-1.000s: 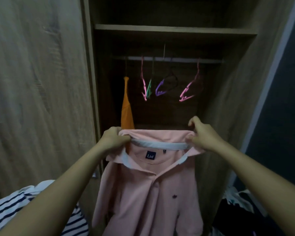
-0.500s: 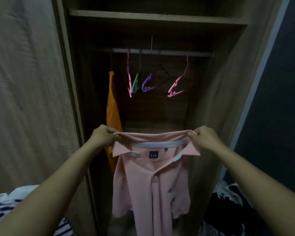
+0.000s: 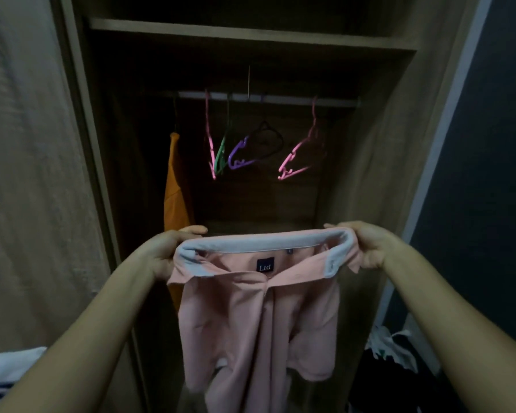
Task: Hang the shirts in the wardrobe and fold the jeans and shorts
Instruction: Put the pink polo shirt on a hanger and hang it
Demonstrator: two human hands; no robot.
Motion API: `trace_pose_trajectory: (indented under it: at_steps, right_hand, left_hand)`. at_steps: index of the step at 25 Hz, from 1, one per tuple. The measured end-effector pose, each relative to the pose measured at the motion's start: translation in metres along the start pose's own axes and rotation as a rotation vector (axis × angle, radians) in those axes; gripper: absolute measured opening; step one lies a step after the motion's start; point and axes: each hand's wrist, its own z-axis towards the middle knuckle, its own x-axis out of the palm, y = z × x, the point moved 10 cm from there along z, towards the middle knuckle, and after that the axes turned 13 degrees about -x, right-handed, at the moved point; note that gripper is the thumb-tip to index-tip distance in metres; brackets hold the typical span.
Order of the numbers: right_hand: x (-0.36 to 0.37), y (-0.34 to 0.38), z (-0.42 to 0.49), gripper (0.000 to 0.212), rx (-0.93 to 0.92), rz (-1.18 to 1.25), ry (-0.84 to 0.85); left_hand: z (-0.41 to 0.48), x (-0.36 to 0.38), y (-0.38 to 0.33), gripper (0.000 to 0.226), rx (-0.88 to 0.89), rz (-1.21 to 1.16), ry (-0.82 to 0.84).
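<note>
1. At the lower left corner of the frame, a pale cloth with dark stripes (image 3: 3, 371) lies under my left forearm, too blurred to name. At the lower right, a dark heap of clothes (image 3: 399, 380) with some white fabric on top sits beside the wardrobe.
2. My left hand (image 3: 161, 254) grips the left end of the shirt's collar (image 3: 265, 241), its fingers (image 3: 194, 229) curled over the top edge.
3. My right hand (image 3: 370, 248) holds the right end the same way, its fingers wrapped round the collar's fold, so the collar is stretched out flat between both hands.
4. The pink polo shirt (image 3: 259, 323) hangs down from that grip at centre frame, in front of the open wardrobe (image 3: 385, 144) and not on any hanger. Its placket is open, and a dark label (image 3: 264, 264) reading "Ltd" shows inside the neck. One sleeve is bunched at the lower right.
5. Just behind my left hand, an orange garment (image 3: 173, 189) hangs from the left end of the rail (image 3: 280, 98).
6. Further along the rail, at upper centre, hang bare hangers: a pink hanger (image 3: 210, 144), a green hanger (image 3: 221, 159), a purple hanger (image 3: 239, 159) and a black hanger (image 3: 265, 141) close together, with a second pink hanger (image 3: 295, 162) apart on the right.
7. Above the rail, a wooden shelf (image 3: 251, 34) crosses the top of the frame. The wardrobe door (image 3: 27, 174) fills the left side.
</note>
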Motion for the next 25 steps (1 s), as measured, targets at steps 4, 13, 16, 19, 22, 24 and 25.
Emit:
trace_pose_trajectory:
  at_steps: [4, 13, 16, 19, 22, 24, 25]
  right_hand:
    - [-0.001, 0.009, 0.001, 0.016, 0.0, 0.0, 0.004]
    - [0.024, 0.035, 0.004, 0.062, -0.215, -0.674, 0.206]
    - [0.017, 0.063, 0.011, 0.065, -0.449, -1.097, -0.015]
    - [0.035, 0.085, 0.0, 0.06, -0.8, -1.336, -0.066]
    - [0.077, 0.076, -0.032, 0.034, -1.168, -1.449, 0.26]
    - [0.083, 0.067, -0.035, 0.022, -1.224, -1.619, 0.271]
    - [0.077, 0.069, -0.029, 0.019, -1.167, -1.593, 0.2]
  left_hand:
    - [-0.016, 0.033, -0.012, 0.041, 0.178, 0.562, 0.136]
    - [-0.032, 0.037, -0.071, 0.021, 0.568, 1.042, -0.31]
    - [-0.054, 0.031, -0.089, 0.015, 0.747, 1.026, -0.659]
    - [-0.071, 0.033, -0.098, 0.017, 0.94, 1.034, -0.78]
    - [-0.094, 0.032, -0.109, 0.019, 1.1, 1.023, -0.859]
    - [-0.115, 0.045, -0.109, 0.025, 1.262, 1.075, -0.899]
    - [-0.123, 0.053, -0.107, 0.026, 1.319, 1.099, -0.904]
